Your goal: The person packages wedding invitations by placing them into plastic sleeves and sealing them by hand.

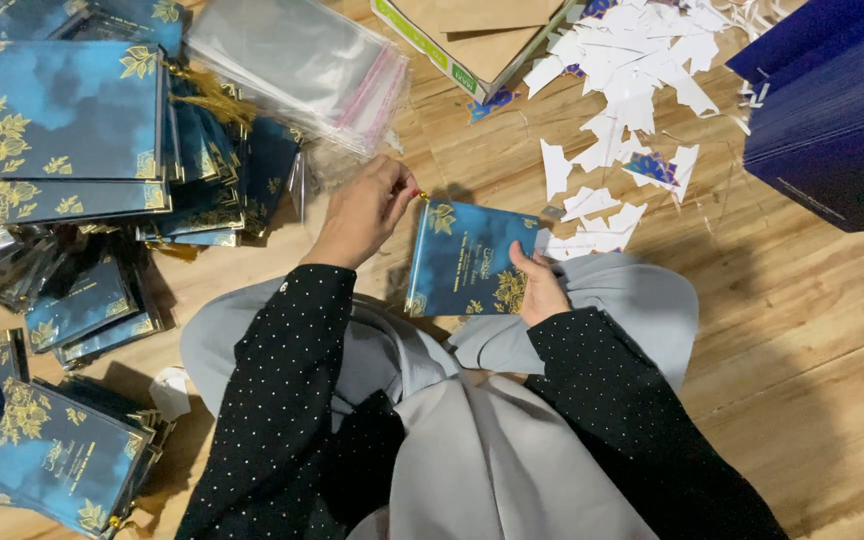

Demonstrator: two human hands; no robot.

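Holding: a blue card [472, 258] with gold flower print is kept upright over the lap, between both hands.
Left hand [370, 210]: pinched at the card's top left corner, where a small gold tassel or thread end is gripped by the fingertips; the exact grip is partly hidden.
Right hand [537, 290]: closed on the card's lower right edge, thumb laid on the face.
Card position: above the grey skirt [512, 450], clear of the floor [812, 330], not yet sleeved as far as can be seen.
Finished stock, judged: stacks of matching cards [67, 130] are piled at upper left, several seemingly in clear sleeves; more stacks [57, 465] lie at lower left, with gold tassels showing at some corners.
Sleeves: a pile of empty clear plastic bags [297, 60] is laid just beyond the left hand; many remain unused.
Scraps: white paper offcuts [622, 90] are scattered on the floor at upper right.
Other stock: a dark blue stack [832, 110] is set at the far right; its contents cannot be told.
Box: an open cardboard box [472, 40] rests at the top centre.
Progress, judged: a good share appears handled, one card is in hand, and the remaining count cannot be told.
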